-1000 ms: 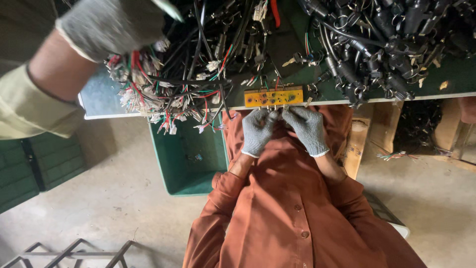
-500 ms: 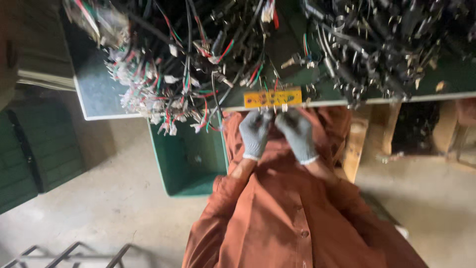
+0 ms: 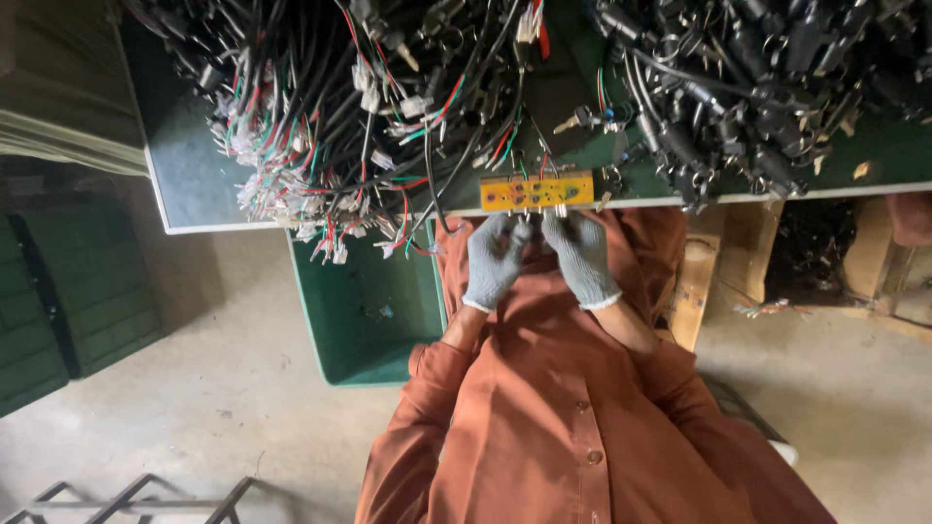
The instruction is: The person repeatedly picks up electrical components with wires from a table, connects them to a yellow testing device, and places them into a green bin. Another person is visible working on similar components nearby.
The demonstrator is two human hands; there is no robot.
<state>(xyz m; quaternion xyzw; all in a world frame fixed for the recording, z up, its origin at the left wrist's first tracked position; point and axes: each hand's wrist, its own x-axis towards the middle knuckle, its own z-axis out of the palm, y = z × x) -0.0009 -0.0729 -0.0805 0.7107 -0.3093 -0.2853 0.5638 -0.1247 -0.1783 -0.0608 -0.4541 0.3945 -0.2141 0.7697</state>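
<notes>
Both my hands are gloved in grey knit and held close together, thumbs nearly meeting. My left hand (image 3: 495,260) and right hand (image 3: 581,254) point fingers (image 3: 561,221) forward, slightly curled. Forearms are bare below rust-orange sleeves, elbows bent.

A small circuit board (image 3: 536,191) lies at the near edge of the table (image 3: 184,184), with the left hand (image 3: 495,259) and the right hand (image 3: 581,257) side by side just below it, fingertips apparently touching its near edge. On the table behind and to the left of the board sits a heap of wire harnesses (image 3: 320,126), some hanging over the edge, while a second pile of cables and connectors (image 3: 757,87) lies to the right. Under the table's edge, left of the hands, an open bin (image 3: 364,311) stands on the floor, and a wooden crate (image 3: 699,286) stands to their right.
</notes>
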